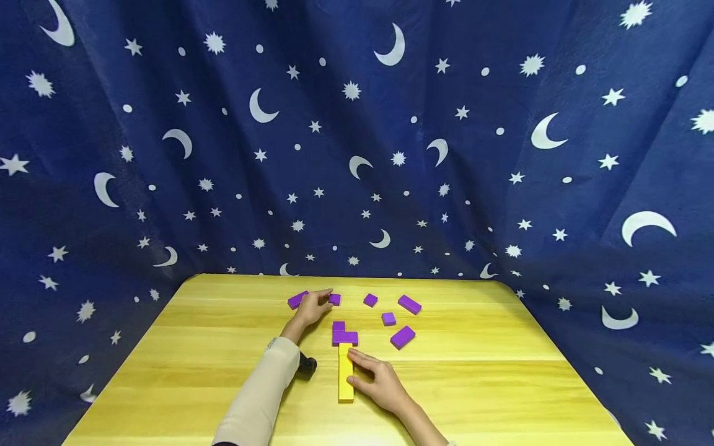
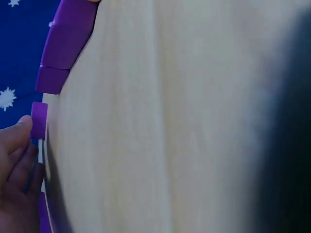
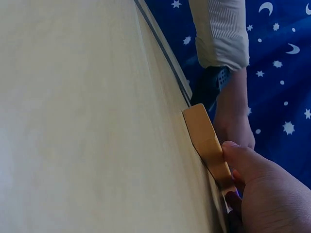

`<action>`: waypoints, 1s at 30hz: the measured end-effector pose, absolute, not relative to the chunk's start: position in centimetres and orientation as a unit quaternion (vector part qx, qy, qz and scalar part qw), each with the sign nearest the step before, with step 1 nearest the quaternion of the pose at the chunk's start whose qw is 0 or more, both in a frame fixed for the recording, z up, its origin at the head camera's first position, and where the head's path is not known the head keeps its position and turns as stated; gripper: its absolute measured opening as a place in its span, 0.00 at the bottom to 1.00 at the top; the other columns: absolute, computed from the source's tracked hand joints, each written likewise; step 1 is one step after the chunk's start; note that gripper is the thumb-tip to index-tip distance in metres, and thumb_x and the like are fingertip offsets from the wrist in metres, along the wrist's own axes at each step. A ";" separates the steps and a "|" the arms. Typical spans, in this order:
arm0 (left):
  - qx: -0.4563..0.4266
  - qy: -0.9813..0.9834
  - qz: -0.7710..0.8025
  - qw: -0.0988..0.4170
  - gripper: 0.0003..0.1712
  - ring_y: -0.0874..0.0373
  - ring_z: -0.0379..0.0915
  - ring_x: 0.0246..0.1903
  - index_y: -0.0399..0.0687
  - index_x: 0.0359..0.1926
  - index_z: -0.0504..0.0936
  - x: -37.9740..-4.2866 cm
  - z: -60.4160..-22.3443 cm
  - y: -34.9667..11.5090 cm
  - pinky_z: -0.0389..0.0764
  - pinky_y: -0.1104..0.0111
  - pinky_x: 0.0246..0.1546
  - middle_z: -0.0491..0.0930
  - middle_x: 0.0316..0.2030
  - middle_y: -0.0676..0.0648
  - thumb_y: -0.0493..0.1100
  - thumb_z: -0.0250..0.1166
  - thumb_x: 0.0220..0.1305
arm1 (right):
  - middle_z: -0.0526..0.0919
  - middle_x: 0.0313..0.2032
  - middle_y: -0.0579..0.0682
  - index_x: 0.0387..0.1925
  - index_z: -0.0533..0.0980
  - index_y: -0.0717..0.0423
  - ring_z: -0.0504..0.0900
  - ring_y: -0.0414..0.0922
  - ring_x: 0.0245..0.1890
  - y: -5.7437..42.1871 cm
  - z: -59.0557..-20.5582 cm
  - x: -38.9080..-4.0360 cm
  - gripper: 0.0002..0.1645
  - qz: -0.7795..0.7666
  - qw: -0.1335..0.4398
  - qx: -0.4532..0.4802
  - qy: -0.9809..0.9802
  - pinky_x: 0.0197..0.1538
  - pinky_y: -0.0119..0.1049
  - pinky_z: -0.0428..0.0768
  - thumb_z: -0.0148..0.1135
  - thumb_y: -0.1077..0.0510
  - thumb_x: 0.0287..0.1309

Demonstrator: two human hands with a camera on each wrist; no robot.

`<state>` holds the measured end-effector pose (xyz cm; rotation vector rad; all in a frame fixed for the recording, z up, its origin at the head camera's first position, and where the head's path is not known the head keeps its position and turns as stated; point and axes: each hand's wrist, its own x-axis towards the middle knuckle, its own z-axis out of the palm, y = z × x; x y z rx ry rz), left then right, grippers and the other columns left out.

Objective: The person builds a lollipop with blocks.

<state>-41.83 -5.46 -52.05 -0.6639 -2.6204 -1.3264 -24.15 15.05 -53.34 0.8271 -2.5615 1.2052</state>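
My left hand [image 1: 313, 308] reaches to the table's far side, thumb and a finger at opposite edges of a small purple square block [image 1: 334, 300]. The left wrist view has the thumb against that block [image 2: 39, 120]; its far side is hidden. An oblong purple block [image 1: 297, 300] lies just left of this hand. Nearer, my right hand [image 1: 379, 385] rests fingertips and thumb along the right side of a yellow block column [image 1: 345, 379]. At the column's far end sit a purple oblong block [image 1: 346, 339] and a purple square block [image 1: 338, 326], touching each other.
To the right lie loose purple blocks: two squares [image 1: 370, 300] and two oblongs [image 1: 403, 337]. A black object [image 1: 307, 364] shows beside the left forearm. A dark blue curtain [image 1: 357, 155] with moons and stars hangs behind the wooden table [image 1: 474, 384].
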 end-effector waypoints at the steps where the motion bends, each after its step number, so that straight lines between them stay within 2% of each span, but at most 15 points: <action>1: -0.222 -0.871 -0.433 0.063 0.24 0.39 0.67 0.55 0.31 0.58 0.71 -41.9 -52.1 -5.4 0.68 0.51 0.56 0.72 0.54 0.33 0.33 0.61 0.60 | 0.71 0.59 0.49 0.58 0.71 0.60 0.70 0.48 0.59 15.1 -53.3 -24.1 0.29 0.407 0.092 0.278 -0.865 0.60 0.44 0.68 0.61 0.50 0.58; 8: -0.218 -0.884 -0.410 0.054 0.23 0.38 0.64 0.57 0.33 0.59 0.71 -41.8 -52.7 -5.4 0.66 0.50 0.57 0.71 0.55 0.33 0.34 0.59 0.63 | 0.71 0.59 0.48 0.58 0.71 0.60 0.69 0.47 0.59 14.8 -53.3 -23.8 0.30 0.411 0.081 0.272 -0.867 0.60 0.44 0.68 0.61 0.49 0.58; 17: -0.174 -0.892 -0.414 0.058 0.23 0.42 0.68 0.54 0.37 0.53 0.78 -41.5 -52.2 -5.1 0.68 0.53 0.57 0.77 0.50 0.38 0.41 0.67 0.56 | 0.70 0.60 0.48 0.59 0.71 0.58 0.69 0.48 0.59 15.1 -53.1 -24.1 0.30 0.409 0.082 0.269 -0.868 0.60 0.45 0.67 0.60 0.49 0.58; 20: -0.170 -0.893 -0.409 0.077 0.24 0.42 0.70 0.53 0.35 0.51 0.79 -41.3 -51.8 -4.8 0.70 0.53 0.55 0.78 0.49 0.38 0.42 0.69 0.54 | 0.71 0.60 0.48 0.59 0.71 0.58 0.69 0.48 0.59 15.2 -53.1 -24.2 0.30 0.408 0.087 0.269 -0.868 0.60 0.45 0.68 0.61 0.49 0.58; 25: -0.160 -0.895 -0.400 0.117 0.18 0.44 0.75 0.46 0.35 0.46 0.81 -40.9 -52.0 -4.5 0.75 0.55 0.49 0.81 0.43 0.39 0.39 0.69 0.54 | 0.71 0.60 0.47 0.58 0.71 0.59 0.69 0.48 0.59 15.1 -53.3 -24.1 0.30 0.408 0.088 0.273 -0.867 0.61 0.44 0.67 0.61 0.49 0.58; 30: -0.189 -0.874 -0.431 0.117 0.15 0.48 0.77 0.42 0.38 0.43 0.83 -41.1 -52.9 -4.7 0.78 0.59 0.45 0.82 0.40 0.41 0.39 0.69 0.54 | 0.71 0.60 0.49 0.58 0.71 0.60 0.70 0.48 0.59 15.1 -53.4 -24.0 0.30 0.407 0.089 0.276 -0.866 0.61 0.44 0.67 0.61 0.49 0.58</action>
